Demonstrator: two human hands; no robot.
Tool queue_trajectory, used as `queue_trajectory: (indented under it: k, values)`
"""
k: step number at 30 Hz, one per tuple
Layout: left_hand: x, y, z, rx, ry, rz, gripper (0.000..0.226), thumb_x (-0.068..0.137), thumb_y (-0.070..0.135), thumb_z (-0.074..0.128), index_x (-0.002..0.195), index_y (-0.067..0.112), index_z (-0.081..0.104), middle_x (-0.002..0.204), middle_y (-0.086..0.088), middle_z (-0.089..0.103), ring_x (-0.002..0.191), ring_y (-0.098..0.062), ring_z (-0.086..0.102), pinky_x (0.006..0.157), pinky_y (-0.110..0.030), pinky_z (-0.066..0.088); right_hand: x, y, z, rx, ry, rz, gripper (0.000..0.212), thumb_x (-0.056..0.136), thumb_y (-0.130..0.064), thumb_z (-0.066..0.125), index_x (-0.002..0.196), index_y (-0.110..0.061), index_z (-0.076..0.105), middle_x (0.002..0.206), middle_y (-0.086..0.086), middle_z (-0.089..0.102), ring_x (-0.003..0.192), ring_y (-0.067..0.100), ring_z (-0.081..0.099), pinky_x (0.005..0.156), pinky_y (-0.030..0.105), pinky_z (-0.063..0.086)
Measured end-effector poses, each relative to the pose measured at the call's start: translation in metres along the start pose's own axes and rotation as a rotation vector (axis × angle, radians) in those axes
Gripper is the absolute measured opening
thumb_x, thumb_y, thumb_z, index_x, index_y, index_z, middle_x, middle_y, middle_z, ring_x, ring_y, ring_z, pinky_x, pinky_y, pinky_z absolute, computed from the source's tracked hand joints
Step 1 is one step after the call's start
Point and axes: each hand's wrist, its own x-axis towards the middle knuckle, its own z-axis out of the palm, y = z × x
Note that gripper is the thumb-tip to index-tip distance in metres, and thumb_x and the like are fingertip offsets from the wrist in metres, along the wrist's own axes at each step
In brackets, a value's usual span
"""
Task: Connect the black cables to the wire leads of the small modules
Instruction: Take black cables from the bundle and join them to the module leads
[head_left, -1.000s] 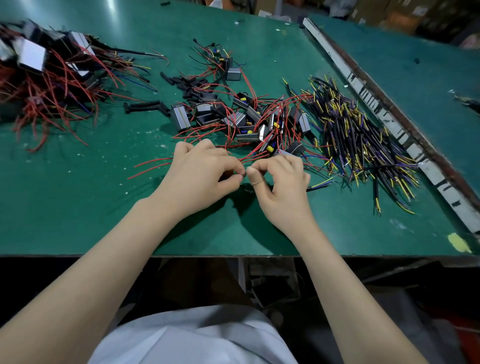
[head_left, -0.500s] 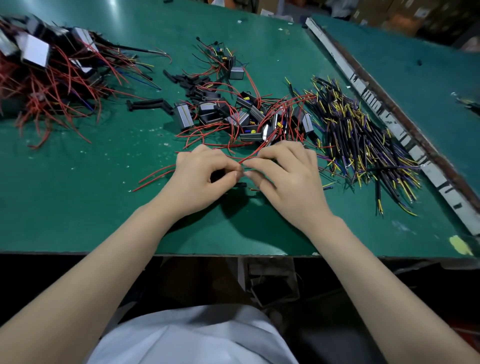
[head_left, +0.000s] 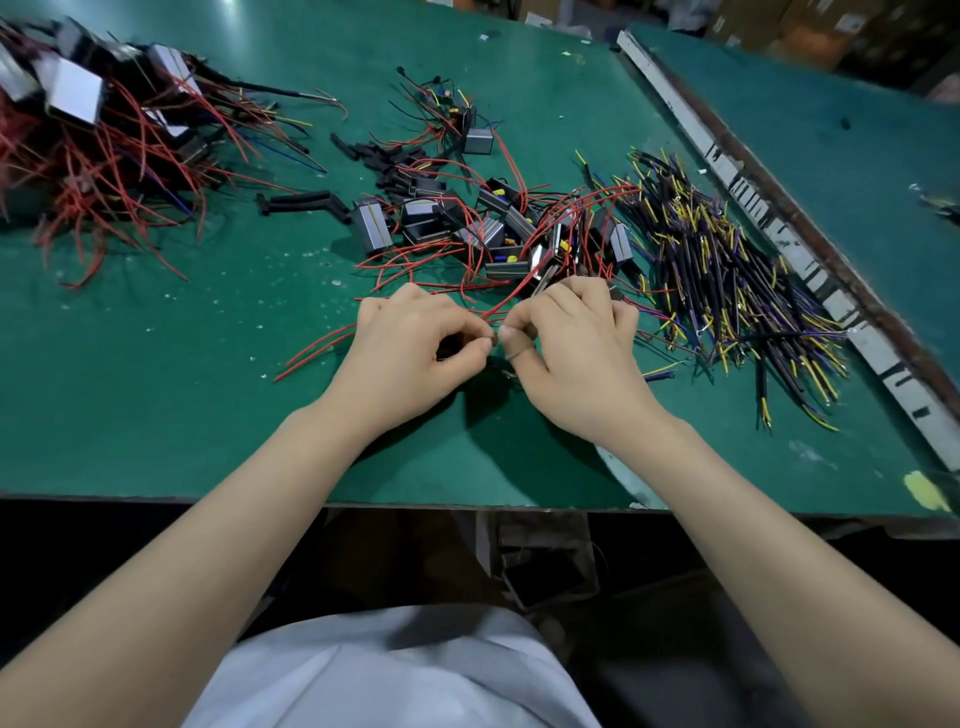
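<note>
My left hand (head_left: 410, 351) and my right hand (head_left: 576, 345) meet fingertip to fingertip over the green table (head_left: 156, 405), both pinching a red wire lead (head_left: 511, 301) that runs up to a small grey module (head_left: 543, 270). What lies between the fingertips is hidden. Behind the hands sits a cluster of small modules (head_left: 483, 228) with red leads. To the right lies a heap of black cables (head_left: 727, 270) with yellow and purple ends.
A larger tangle of modules with red wires (head_left: 93, 140) fills the far left. Short black sleeves (head_left: 301, 200) lie left of the cluster. A white strip (head_left: 769, 223) runs diagonally along the table's right side. The table's front edge is just below my wrists.
Both hands moved slightly away from me toward the module cluster. The right hand turned from fingers spread over the wires to a tighter pinch against the left fingertips.
</note>
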Motion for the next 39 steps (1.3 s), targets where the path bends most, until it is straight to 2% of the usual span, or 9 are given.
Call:
queue_trajectory:
  k: [5, 9, 14, 17, 19, 25, 31, 36, 39]
  values:
    - [-0.001, 0.004, -0.002, -0.012, -0.017, 0.039, 0.025, 0.082, 0.039, 0.05, 0.085, 0.026, 0.071, 0.08, 0.008, 0.064, 0.094, -0.022, 0.05, 0.083, -0.04, 0.032, -0.002, 0.009, -0.007, -0.258, 0.142, -0.241, 0.013, 0.094, -0.022, 0.055, 0.088, -0.018, 0.066, 0.095, -0.006, 0.065, 0.108, 0.026, 0.053, 0.083, 0.039, 0.027]
    - [-0.001, 0.003, -0.003, -0.032, -0.001, 0.051, 0.023, 0.082, 0.035, 0.053, 0.084, 0.023, 0.072, 0.079, 0.008, 0.066, 0.092, -0.022, 0.051, 0.083, -0.042, 0.033, 0.007, 0.014, -0.014, -0.278, 0.05, -0.347, 0.022, 0.097, -0.028, 0.048, 0.091, -0.02, 0.068, 0.098, -0.008, 0.065, 0.11, 0.023, 0.052, 0.085, 0.039, 0.027]
    - [-0.001, -0.001, -0.002, -0.061, -0.009, 0.035, 0.023, 0.083, 0.038, 0.053, 0.087, 0.025, 0.071, 0.084, 0.01, 0.067, 0.094, -0.02, 0.051, 0.085, -0.041, 0.031, 0.009, 0.026, -0.024, 0.033, -0.026, -0.033, 0.027, 0.098, -0.035, 0.047, 0.107, -0.02, 0.067, 0.108, -0.005, 0.064, 0.112, 0.026, 0.045, 0.08, 0.028, 0.019]
    - [0.0, -0.001, 0.0, -0.065, -0.002, 0.027, 0.025, 0.084, 0.039, 0.051, 0.089, 0.026, 0.071, 0.086, 0.012, 0.067, 0.096, -0.019, 0.05, 0.084, -0.038, 0.029, -0.008, 0.03, -0.015, 0.144, -0.051, 0.155, 0.021, 0.096, -0.032, 0.052, 0.102, -0.021, 0.069, 0.105, -0.002, 0.064, 0.107, 0.03, 0.049, 0.091, 0.04, 0.036]
    - [0.0, 0.0, 0.001, -0.064, 0.01, 0.03, 0.025, 0.084, 0.04, 0.051, 0.089, 0.026, 0.071, 0.086, 0.011, 0.067, 0.096, -0.019, 0.051, 0.084, -0.037, 0.029, -0.021, 0.022, -0.006, 0.177, -0.051, 0.208, 0.019, 0.093, -0.036, 0.056, 0.096, -0.025, 0.071, 0.103, -0.004, 0.065, 0.108, 0.028, 0.049, 0.088, 0.04, 0.037]
    - [-0.002, 0.003, 0.0, -0.066, -0.003, 0.077, 0.024, 0.084, 0.038, 0.053, 0.088, 0.025, 0.072, 0.083, 0.012, 0.065, 0.092, -0.019, 0.05, 0.084, -0.038, 0.03, -0.033, -0.001, 0.013, 0.189, 0.059, 0.245, 0.014, 0.089, -0.033, 0.064, 0.097, -0.026, 0.073, 0.104, -0.006, 0.061, 0.109, 0.021, 0.041, 0.071, 0.027, 0.015]
    - [-0.003, 0.01, 0.002, -0.131, -0.038, 0.118, 0.012, 0.086, 0.029, 0.063, 0.089, 0.022, 0.073, 0.081, 0.007, 0.068, 0.088, -0.018, 0.049, 0.086, -0.05, 0.038, -0.035, 0.0, 0.014, 0.239, 0.114, 0.256, 0.014, 0.092, -0.027, 0.06, 0.098, -0.02, 0.07, 0.106, -0.005, 0.06, 0.106, 0.021, 0.044, 0.07, 0.027, 0.017]
    - [-0.002, 0.014, 0.004, -0.205, -0.026, 0.058, 0.005, 0.085, 0.026, 0.07, 0.087, 0.024, 0.073, 0.073, 0.023, 0.058, 0.087, -0.015, 0.05, 0.087, -0.051, 0.041, -0.036, -0.001, 0.009, 0.427, 0.17, 0.312, 0.012, 0.092, -0.021, 0.062, 0.093, -0.014, 0.072, 0.095, -0.007, 0.056, 0.101, 0.024, 0.05, 0.085, 0.044, 0.04]
    - [-0.001, 0.014, 0.003, -0.221, -0.038, 0.03, 0.004, 0.083, 0.028, 0.071, 0.084, 0.024, 0.073, 0.069, 0.028, 0.055, 0.087, -0.014, 0.052, 0.088, -0.048, 0.042, -0.037, -0.002, 0.007, 0.469, 0.184, 0.307, 0.012, 0.091, -0.022, 0.062, 0.092, -0.014, 0.072, 0.093, -0.009, 0.056, 0.1, 0.023, 0.05, 0.087, 0.046, 0.041]
